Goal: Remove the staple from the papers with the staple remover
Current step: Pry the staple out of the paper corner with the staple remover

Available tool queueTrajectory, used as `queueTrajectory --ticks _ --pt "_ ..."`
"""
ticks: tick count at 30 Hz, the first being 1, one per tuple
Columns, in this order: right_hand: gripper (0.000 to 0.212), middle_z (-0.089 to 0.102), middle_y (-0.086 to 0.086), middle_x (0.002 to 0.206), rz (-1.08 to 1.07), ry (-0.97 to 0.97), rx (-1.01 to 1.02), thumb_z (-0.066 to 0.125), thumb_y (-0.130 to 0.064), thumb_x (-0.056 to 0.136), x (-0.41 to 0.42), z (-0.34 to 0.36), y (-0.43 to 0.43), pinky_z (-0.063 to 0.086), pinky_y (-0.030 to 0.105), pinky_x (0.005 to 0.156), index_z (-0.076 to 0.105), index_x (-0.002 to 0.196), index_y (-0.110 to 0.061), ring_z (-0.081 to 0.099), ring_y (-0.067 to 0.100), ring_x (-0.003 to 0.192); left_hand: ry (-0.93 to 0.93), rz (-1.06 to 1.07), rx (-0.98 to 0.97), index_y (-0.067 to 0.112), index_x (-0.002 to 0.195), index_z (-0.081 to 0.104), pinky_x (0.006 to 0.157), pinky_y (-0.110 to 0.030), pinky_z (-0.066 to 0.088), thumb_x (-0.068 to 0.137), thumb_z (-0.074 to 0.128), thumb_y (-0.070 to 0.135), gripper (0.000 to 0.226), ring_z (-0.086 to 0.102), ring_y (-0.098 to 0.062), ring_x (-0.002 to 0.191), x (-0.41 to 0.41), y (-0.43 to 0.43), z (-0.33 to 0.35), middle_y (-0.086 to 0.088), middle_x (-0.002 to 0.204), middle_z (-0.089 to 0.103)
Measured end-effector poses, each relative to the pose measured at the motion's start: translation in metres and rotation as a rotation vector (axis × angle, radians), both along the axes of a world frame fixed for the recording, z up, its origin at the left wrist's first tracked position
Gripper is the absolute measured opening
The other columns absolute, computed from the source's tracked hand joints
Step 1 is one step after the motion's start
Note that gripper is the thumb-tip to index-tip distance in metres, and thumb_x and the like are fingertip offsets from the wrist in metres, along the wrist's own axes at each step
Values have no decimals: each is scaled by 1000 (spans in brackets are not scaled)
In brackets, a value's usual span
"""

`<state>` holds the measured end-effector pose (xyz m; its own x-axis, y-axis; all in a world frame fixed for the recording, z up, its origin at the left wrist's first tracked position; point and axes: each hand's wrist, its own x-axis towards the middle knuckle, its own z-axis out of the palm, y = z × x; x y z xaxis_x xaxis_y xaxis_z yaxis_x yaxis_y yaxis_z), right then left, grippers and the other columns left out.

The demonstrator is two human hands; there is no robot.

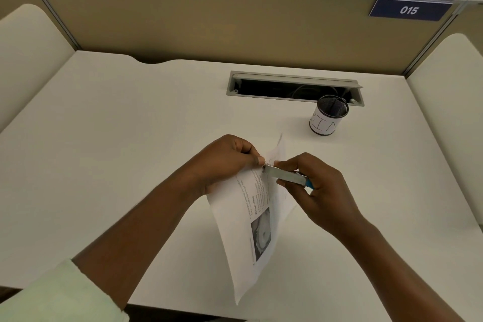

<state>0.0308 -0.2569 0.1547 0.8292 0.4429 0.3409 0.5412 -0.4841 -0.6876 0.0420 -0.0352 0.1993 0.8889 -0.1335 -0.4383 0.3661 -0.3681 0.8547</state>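
Note:
White printed papers (251, 232) with text and a grey photo hang above the desk, held up by their top corner. My left hand (224, 162) pinches that corner between thumb and fingers. My right hand (318, 188) grips a metal staple remover (286, 176) with a blue end. Its tip touches the papers right beside my left thumb, where a small dark mark, likely the staple (262, 170), shows. The lower part of the papers curls toward me.
A black mesh pen cup (328, 119) with a white label stands behind my right hand. Behind it an open cable tray (292, 86) is set into the white desk (130, 138). Beige partition walls close the back and sides.

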Motion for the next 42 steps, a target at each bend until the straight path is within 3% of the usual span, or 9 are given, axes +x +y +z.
queueTrajectory --ticks 6,13,20,25,29,34,36,39,42 --pt "23 72 3 96 4 -403 -254 72 -12 86 3 -3 -3 43 39 63 75 108 -15 63 26 75 67 30 -56 11 79 78 80 -39 52 89 73 15 12 66 -22 74 -2 1 -4 -5 77 74" --pt "22 72 2 101 149 -627 -314 67 -14 96 -7 -6 -2 41 39 68 73 115 -23 59 22 82 96 70 -35 8 84 78 92 -52 58 88 74 17 11 72 -31 84 2 3 -6 -13 88 78" --pt "18 71 -19 101 -34 28 32 72 -25 91 0 -6 -7 55 35 69 68 109 -27 67 13 83 44 -28 63 15 86 77 69 -33 59 92 70 24 12 75 -23 76 4 6 -5 -5 87 79" --pt "21 68 -24 93 -18 165 7 73 -31 90 1 -6 -7 46 17 66 69 111 -31 65 9 82 -3 -91 117 16 92 76 70 -33 61 91 72 23 8 77 -25 81 2 5 -1 -5 91 79" --pt "21 70 -19 94 -10 196 13 73 -31 91 3 -2 -2 47 20 64 70 111 -29 64 10 79 -41 -109 172 18 90 76 64 -27 61 89 74 24 6 76 -16 71 1 3 -2 0 85 79" --pt "16 73 -15 92 27 287 28 73 -33 91 9 4 -1 52 24 62 70 106 -31 65 11 72 -83 -125 202 18 87 74 68 -32 62 90 72 23 6 76 -21 78 -2 2 -1 0 88 78" --pt "13 75 -8 86 53 486 97 72 -36 90 16 5 -2 51 21 57 72 102 -31 61 9 59 -91 -139 210 20 84 72 69 -35 63 91 71 23 7 77 -21 78 -4 1 0 0 88 78" --pt "22 75 5 83 107 846 268 72 -35 86 25 7 -4 44 21 53 74 101 -18 53 19 57 -111 -157 215 21 81 69 72 -38 64 93 69 23 11 76 -21 79 -7 1 3 0 89 78" --pt "20 67 10 81 147 1119 453 69 -26 88 30 6 -5 38 21 49 74 100 -11 45 13 51 -126 -168 229 21 83 68 74 -38 64 92 70 23 10 76 -20 79 -9 0 4 0 89 78"
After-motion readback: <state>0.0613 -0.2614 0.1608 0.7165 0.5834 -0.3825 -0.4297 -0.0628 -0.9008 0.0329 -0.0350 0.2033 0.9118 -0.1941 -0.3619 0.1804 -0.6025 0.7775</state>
